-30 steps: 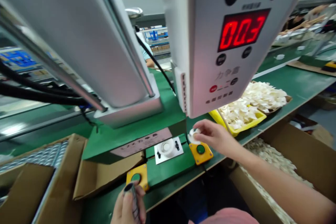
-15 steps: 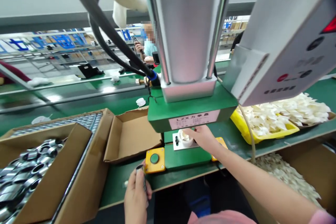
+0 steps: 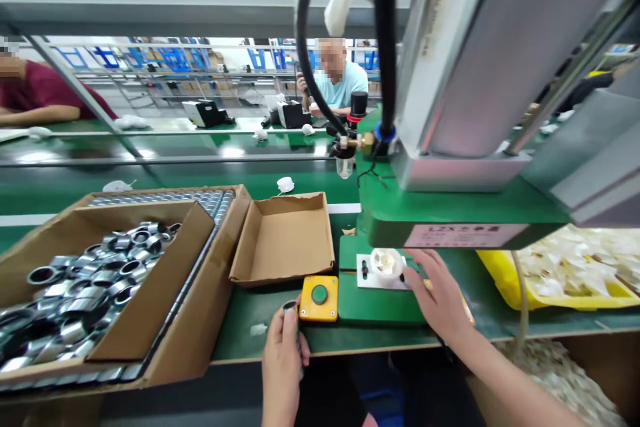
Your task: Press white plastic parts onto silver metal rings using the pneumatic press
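Observation:
My left hand (image 3: 284,353) is closed around metal rings (image 3: 290,307) at the bench's front edge, below a yellow box with a green button (image 3: 319,295). My right hand (image 3: 435,290) has its fingers apart, just right of a round white plastic part (image 3: 387,263). That part sits on a metal plate (image 3: 367,280) on the green base under the press (image 3: 450,220). No object shows between the right fingers. Behind the right hand a second yellow box (image 3: 469,310) is partly hidden.
Loose metal rings (image 3: 95,293) fill a carton (image 3: 175,353) at the left. A shallow cardboard tray (image 3: 283,240) lies beside it. White parts fill a yellow bin (image 3: 500,280) at the right. Two people (image 3: 340,83) (image 3: 45,90) sit across the line.
The view has turned left. My right hand has drawn back from the white part to its right side, and its fingers have opened. My left hand still holds the rings.

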The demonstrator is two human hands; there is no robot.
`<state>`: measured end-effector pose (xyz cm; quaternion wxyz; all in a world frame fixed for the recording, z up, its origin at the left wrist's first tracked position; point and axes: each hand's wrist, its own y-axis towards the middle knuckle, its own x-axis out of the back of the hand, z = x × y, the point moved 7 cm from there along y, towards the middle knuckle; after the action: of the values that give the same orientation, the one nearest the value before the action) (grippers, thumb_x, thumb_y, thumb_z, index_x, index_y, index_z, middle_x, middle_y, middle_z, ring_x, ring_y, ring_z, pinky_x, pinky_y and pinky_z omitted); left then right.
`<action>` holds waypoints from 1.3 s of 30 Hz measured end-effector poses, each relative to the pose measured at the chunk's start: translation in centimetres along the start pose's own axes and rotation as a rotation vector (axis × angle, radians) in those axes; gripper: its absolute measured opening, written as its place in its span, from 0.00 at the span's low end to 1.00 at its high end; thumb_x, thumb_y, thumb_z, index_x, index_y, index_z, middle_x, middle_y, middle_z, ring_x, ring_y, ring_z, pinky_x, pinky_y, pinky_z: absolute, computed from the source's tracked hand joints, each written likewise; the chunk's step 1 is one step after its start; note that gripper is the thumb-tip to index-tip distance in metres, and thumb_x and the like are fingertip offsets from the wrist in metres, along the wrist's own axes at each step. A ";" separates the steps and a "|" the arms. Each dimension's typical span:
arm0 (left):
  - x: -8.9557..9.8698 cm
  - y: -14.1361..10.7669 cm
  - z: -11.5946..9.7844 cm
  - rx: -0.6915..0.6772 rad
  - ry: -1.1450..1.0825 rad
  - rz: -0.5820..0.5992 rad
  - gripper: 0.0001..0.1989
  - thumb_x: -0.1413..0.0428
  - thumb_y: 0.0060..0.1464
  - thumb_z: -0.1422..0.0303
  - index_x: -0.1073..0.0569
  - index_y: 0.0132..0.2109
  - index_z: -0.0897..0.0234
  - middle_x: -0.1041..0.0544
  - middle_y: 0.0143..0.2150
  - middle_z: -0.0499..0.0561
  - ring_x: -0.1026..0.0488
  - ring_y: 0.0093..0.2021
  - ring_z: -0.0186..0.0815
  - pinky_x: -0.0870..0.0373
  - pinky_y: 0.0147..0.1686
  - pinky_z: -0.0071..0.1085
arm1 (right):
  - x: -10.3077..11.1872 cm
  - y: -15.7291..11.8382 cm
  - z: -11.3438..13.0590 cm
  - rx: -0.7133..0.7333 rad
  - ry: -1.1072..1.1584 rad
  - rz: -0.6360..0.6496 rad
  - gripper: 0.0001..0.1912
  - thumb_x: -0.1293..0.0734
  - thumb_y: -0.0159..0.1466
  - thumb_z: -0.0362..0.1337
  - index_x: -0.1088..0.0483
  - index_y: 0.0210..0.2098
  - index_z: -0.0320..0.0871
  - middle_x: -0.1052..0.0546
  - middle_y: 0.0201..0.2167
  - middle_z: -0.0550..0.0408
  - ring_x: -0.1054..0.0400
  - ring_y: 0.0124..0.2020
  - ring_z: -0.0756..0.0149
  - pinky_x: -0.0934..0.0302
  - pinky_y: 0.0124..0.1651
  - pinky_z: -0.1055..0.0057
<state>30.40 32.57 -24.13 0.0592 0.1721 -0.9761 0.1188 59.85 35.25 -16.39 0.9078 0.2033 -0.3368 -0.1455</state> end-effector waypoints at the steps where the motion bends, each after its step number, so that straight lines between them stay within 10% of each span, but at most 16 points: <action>1: 0.1 -0.1 0.0 0.004 0.000 -0.005 0.25 0.56 0.55 0.48 0.31 0.48 0.62 0.39 0.12 0.40 0.46 0.13 0.30 0.50 0.12 0.23 | 1.1 -1.2 -0.1 0.109 -0.080 -0.058 0.14 0.37 0.62 0.39 0.31 0.47 0.45 0.28 0.46 0.48 0.36 0.49 0.57 0.42 0.53 0.57; 5: 0.1 -0.7 -0.3 0.017 -0.018 -0.041 0.25 0.56 0.56 0.48 0.31 0.49 0.61 0.39 0.12 0.40 0.43 0.15 0.31 0.46 0.15 0.23 | 4.1 -4.5 -3.4 0.086 -0.300 -0.281 0.13 0.39 0.64 0.41 0.30 0.43 0.43 0.27 0.42 0.47 0.34 0.46 0.56 0.42 0.52 0.55; 13: -1.8 -1.3 0.2 0.117 -0.190 -0.170 0.30 0.54 0.53 0.46 0.31 0.51 0.64 0.39 0.12 0.41 0.42 0.14 0.31 0.45 0.15 0.25 | 3.0 -5.3 -7.7 -0.246 -0.312 -0.299 0.19 0.39 0.62 0.50 0.28 0.43 0.44 0.23 0.40 0.51 0.29 0.38 0.60 0.38 0.43 0.67; 39: -3.3 -1.7 0.8 -0.031 -0.426 -0.232 0.20 0.51 0.55 0.52 0.30 0.46 0.61 0.39 0.13 0.40 0.46 0.15 0.27 0.48 0.14 0.20 | 3.0 -2.2 -6.6 -0.143 -0.110 -0.297 0.12 0.38 0.63 0.43 0.26 0.37 0.44 0.23 0.37 0.53 0.29 0.40 0.63 0.36 0.44 0.67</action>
<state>34.00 31.83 -25.05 -0.1319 0.3035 -0.9419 0.0572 66.17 33.91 -20.27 0.8687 0.1773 -0.3412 -0.3124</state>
